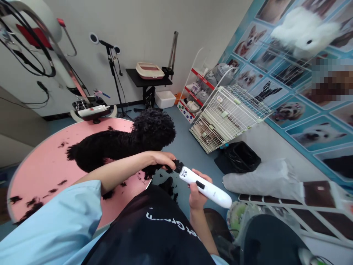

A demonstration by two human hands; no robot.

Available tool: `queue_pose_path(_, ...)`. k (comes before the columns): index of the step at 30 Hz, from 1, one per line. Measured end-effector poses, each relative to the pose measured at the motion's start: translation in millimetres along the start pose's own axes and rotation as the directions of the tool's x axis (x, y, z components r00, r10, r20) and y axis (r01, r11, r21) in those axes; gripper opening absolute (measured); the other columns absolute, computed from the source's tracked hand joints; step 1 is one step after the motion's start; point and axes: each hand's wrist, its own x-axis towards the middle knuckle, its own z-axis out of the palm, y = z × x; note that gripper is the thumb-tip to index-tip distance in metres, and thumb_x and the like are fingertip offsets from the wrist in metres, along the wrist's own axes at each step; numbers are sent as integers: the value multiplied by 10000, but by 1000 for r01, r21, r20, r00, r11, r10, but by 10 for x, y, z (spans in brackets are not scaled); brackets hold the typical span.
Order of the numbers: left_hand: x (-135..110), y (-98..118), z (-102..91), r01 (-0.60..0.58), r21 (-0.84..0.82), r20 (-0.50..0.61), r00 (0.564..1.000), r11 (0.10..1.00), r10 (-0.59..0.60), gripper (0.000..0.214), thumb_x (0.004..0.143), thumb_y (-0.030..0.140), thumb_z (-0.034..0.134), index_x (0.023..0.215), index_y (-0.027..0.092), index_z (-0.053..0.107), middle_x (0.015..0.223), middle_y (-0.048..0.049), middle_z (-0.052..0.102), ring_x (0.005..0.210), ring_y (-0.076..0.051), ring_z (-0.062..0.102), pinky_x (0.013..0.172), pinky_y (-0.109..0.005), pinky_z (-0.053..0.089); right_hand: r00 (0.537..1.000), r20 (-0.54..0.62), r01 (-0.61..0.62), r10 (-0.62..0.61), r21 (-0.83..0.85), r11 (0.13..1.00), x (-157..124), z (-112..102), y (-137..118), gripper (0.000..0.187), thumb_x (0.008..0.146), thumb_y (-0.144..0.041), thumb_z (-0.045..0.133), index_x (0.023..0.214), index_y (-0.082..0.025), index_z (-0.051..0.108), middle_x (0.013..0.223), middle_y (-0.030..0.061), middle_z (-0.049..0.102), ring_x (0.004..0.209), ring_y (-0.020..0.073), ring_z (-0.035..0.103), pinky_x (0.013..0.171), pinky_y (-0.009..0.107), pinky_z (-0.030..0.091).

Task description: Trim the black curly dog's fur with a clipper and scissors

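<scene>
A black curly dog [121, 145] lies on a round pink grooming table [41, 169], its head toward the right. My left hand [162, 160] is closed around the dog's front paw [173, 166], held out past the table's edge. My right hand [198, 189] grips a white electric clipper [206, 186], whose head touches the paw's fur. Black fur clippings lie scattered over the pink tabletop and on my dark apron [154, 232].
A white wire cage [228, 114] and a red-and-white shelf rack [195, 92] stand at the right wall. A black bin [238, 156] sits on the floor near them. A black side table with a pink tray [150, 71] and a stand [113, 70] are behind.
</scene>
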Motion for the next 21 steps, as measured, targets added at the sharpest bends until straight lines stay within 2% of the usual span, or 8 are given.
queue_pose_path(3, 9, 2, 15, 1, 29, 29, 1000, 1000, -2, 126, 557, 202, 627, 673, 155, 610, 447, 38, 450, 405, -82, 334, 403, -206, 203, 997, 76, -9, 4, 68, 998, 15, 26, -43, 381, 781, -330, 688, 1092, -261, 479, 1162, 89, 669, 1015, 254, 668, 889, 475, 537)
queue_pose_path(6, 6, 10, 18, 22, -3, 32, 999, 1000, -22, 138, 558, 246, 627, 656, 156, 588, 453, 39, 439, 408, -82, 337, 403, -210, 209, 986, 155, 51, -63, 84, 995, 45, -9, -122, 391, 774, -278, 696, 1116, -286, 506, 1205, 71, 654, 1140, 259, 619, 952, 466, 504)
queue_pose_path(10, 4, 42, 7, 14, -19, 58, 998, 1000, -12, 237, 602, 350, 683, 653, 159, 551, 490, 38, 440, 418, -77, 337, 405, -212, 206, 900, 431, 52, -58, 24, 998, 83, -146, -209, 405, 726, -277, 727, 1094, -323, 567, 1243, 58, 631, 1150, 296, 608, 949, 497, 505)
queue_pose_path(12, 7, 63, 3, 13, 24, 73, 997, 1000, -15, 231, 597, 315, 703, 657, 160, 542, 496, 42, 441, 421, -73, 338, 406, -209, 209, 923, 376, 67, -82, 53, 996, 78, -206, -199, 380, 726, -311, 711, 1077, -320, 566, 1158, 57, 656, 1070, 293, 636, 884, 495, 534)
queue_pose_path(14, 14, 82, 6, 22, 38, 77, 997, 999, -25, 196, 585, 258, 689, 664, 163, 537, 501, 46, 451, 421, -73, 356, 407, -207, 228, 976, 159, 134, -146, 85, 987, 63, -237, -151, 352, 744, -326, 676, 1068, -301, 543, 1082, 57, 667, 1007, 274, 647, 836, 479, 546)
queue_pose_path(16, 23, 96, 11, 33, 25, 106, 994, 999, -36, 181, 584, 231, 668, 705, 164, 551, 529, 44, 488, 421, -75, 383, 404, -204, 247, 980, 30, 192, -195, 65, 979, 51, -241, -94, 343, 744, -310, 666, 1055, -280, 524, 1072, 61, 665, 1004, 264, 644, 838, 475, 542)
queue_pose_path(18, 35, 104, 15, 46, 15, 162, 986, 999, -47, 214, 593, 229, 657, 779, 166, 572, 594, 27, 566, 418, -75, 399, 394, -203, 255, 978, 77, 193, -195, 39, 981, 45, -236, -57, 363, 734, -278, 678, 1060, -273, 517, 1099, 67, 663, 1031, 262, 640, 858, 479, 537)
queue_pose_path(21, 48, 104, 14, 53, 19, 216, 975, 998, -56, 240, 609, 230, 652, 827, 170, 571, 651, 8, 628, 396, -63, 378, 373, -196, 231, 958, 246, 152, -150, 10, 988, 46, -240, -58, 409, 723, -228, 699, 1091, -279, 528, 1170, 76, 655, 1100, 270, 621, 898, 487, 523)
